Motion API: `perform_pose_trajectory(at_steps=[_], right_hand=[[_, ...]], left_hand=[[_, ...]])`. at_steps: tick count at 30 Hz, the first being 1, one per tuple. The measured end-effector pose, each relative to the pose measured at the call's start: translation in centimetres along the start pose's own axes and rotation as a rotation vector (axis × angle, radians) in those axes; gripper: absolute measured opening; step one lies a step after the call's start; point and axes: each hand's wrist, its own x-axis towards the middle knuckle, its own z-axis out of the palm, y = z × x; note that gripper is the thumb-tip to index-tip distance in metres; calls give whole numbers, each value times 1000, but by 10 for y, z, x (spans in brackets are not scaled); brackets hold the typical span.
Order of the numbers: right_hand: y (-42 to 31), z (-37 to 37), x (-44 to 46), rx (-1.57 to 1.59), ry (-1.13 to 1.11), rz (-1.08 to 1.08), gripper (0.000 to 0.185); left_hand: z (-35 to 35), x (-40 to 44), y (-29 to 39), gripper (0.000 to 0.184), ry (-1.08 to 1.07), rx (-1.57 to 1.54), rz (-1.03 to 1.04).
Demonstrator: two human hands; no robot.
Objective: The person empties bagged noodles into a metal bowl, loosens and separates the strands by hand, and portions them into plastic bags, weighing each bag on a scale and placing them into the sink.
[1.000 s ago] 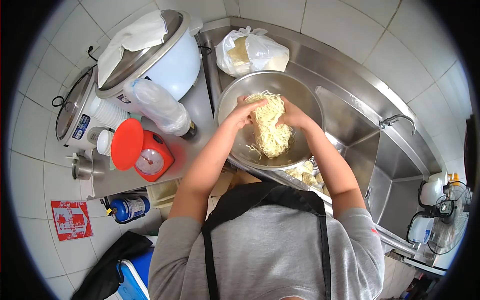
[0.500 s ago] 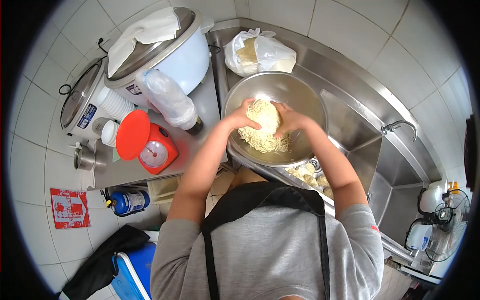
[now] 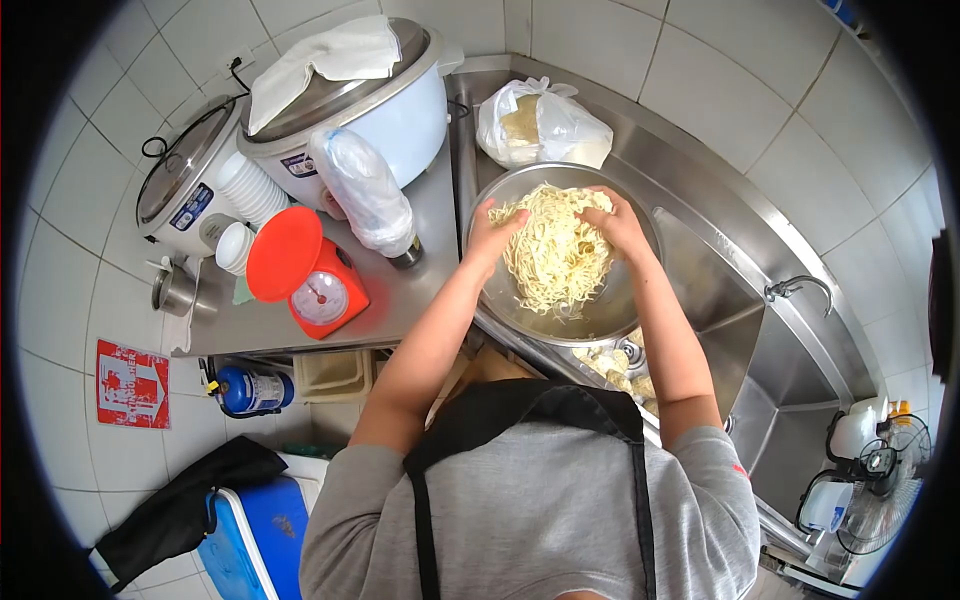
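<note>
Since half a second ago, have spread the noodles (image 3: 557, 250) wider and parted the left hand (image 3: 492, 235) and right hand (image 3: 620, 225) farther. Now hold the noodles between the two, within the rim of the metal bowl (image 3: 508, 305); cannot tell from above whether touching its base or lifted clear. Clamp the left fingers on the left edge of the clump, with the thumb over the top, and the right fingers on the opposite edge, partly sunk among the strands. On the red sign (image 3: 132, 385) on the wall, can make out most of "EXTINGUISHER", set sideways in white above a white arrow. Just beside it, see a pale label on the blue extinguisher (image 3: 240, 392), too small to read. On the worktop (image 3: 395, 300), find a blue label on the small cooker (image 3: 200, 160) and a dark one on the large cooker (image 3: 410, 135), both illegible. Cannot read the figures on the round dial of the red scale (image 3: 325, 305), near the wrapped bottle (image 3: 362, 195). Beyond the bowl, see a white bag (image 3: 550, 130); below its rim, yellowish bundles (image 3: 608, 365) in the sink (image 3: 710, 285).
</note>
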Motion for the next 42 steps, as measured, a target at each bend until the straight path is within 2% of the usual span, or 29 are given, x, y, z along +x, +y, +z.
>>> perform_pose_trajectory(at_steps=[1, 4, 5, 8, 9, 12, 13, 16, 19, 22, 23, 26, 28, 30, 31, 33, 34, 35, 36, 38, 40, 42], right_hand=[[-2, 2, 0, 70, 35, -44, 34], [-20, 7, 4, 168, -4, -129, 32], [-32, 9, -1, 170, -38, -93, 30], [-40, 5, -1, -35, -78, -68, 30], [-37, -4, 2, -201, -97, -34, 30], [-26, -14, -4, 67, -100, -45, 30], [-22, -12, -7, 129, -104, -8, 29], [-18, -1, -14, -157, -41, -141, 28], [-28, -7, -15, 68, -126, -145, 26], [-42, -11, -12, 319, -159, -153, 29], [-41, -14, -11, 212, -190, -162, 33], [-28, -28, -7, -277, -289, -169, 43], [-5, -34, -6, -677, -267, -82, 49], [28, -23, -1, -867, -185, 157, 50], [40, -18, 2, -829, -151, 70, 49], [49, -7, 4, -754, -97, -101, 47], [44, -7, 5, -595, -153, -90, 46], [39, -10, 4, -433, -208, -71, 44], [27, -10, 3, -274, -260, -58, 43], [21, -12, 0, -134, -196, -18, 38], [26, -17, -1, -3, -133, -21, 34], [33, -11, -3, -55, -125, -138, 31]], left_hand=[[9, 2, -1, 110, -28, 88, 104], [27, -11, 24, 120, -104, 743, 256], [30, -15, 27, 107, -29, 648, 287], [18, 31, -20, 80, -196, 463, 236], [27, 9, 1, 56, -116, 323, 275], [33, 2, 21, 49, -164, -161, 10], [32, 5, 20, 47, -258, -230, -2], [40, 12, 21, 47, -303, -347, -67], [48, 10, 29, 47, -122, -249, 94], [38, 6, 39, 50, -231, -80, 63], [32, 6, 45, 56, -352, 13, 180], [8, 27, 28, 61, -457, 746, 459], [4, 24, 18, 69, -449, 1020, 294], [10, 22, 15, 75, -440, 1207, 91], [17, 19, 7, 80, -358, 1257, 225], [28, 23, 4, 82, -478, 1141, 380], [32, 21, 1, 83, -539, 1080, 447], [35, 19, -4, 74, -474, 1090, 513], [38, 22, -3, 69, -462, 1143, 475], [42, 31, 6, 60, -440, 1254, 408], [43, 33, 5, 56, -375, 1020, 347], [45, 36, 4, 52, -309, 786, 284]])
